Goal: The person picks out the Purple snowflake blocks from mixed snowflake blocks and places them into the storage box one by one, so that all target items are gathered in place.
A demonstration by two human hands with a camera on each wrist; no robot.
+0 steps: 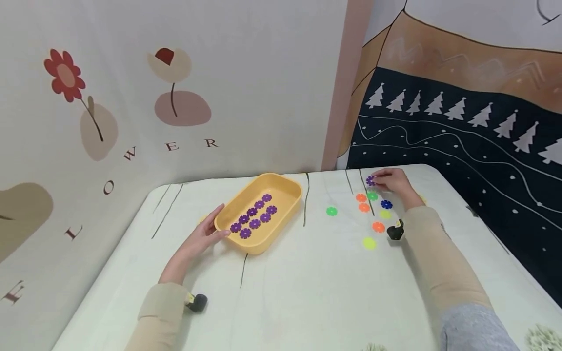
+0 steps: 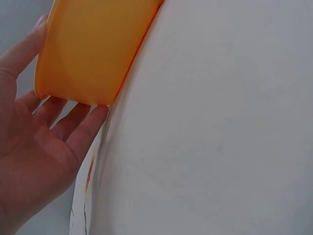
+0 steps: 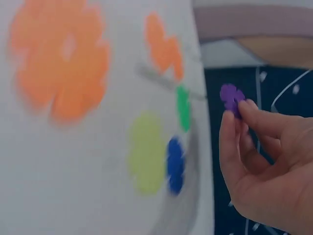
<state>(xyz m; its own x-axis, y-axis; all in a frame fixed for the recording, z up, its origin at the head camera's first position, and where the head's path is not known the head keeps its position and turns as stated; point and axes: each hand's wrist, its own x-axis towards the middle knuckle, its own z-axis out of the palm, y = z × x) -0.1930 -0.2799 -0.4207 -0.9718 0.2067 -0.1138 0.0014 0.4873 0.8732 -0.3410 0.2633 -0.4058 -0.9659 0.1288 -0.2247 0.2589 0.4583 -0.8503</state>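
Observation:
A yellow plastic tray (image 1: 281,229) lies slantwise on the table, left of the middle. Inside it are two rows of purple flower-shaped discs (image 1: 254,224). My left hand (image 1: 203,238) grips the tray's near left corner. In the left wrist view its thumb is at the rim and the fingers are against the outer wall (image 2: 83,58). Far to the right, my right hand (image 1: 394,181) pinches one purple flower-shaped disc (image 3: 231,99) between thumb and fingertips, above the table's far edge. Just below that hand are a green disc (image 1: 372,196) and a dark blue disc (image 1: 386,204).
Several loose flower discs lie on the right, among them an orange disc (image 1: 378,227), a yellow disc (image 1: 370,243) and a separate green disc (image 1: 331,211). The white-covered table (image 1: 307,292) meets a printed wall cloth (image 1: 263,97) at the back.

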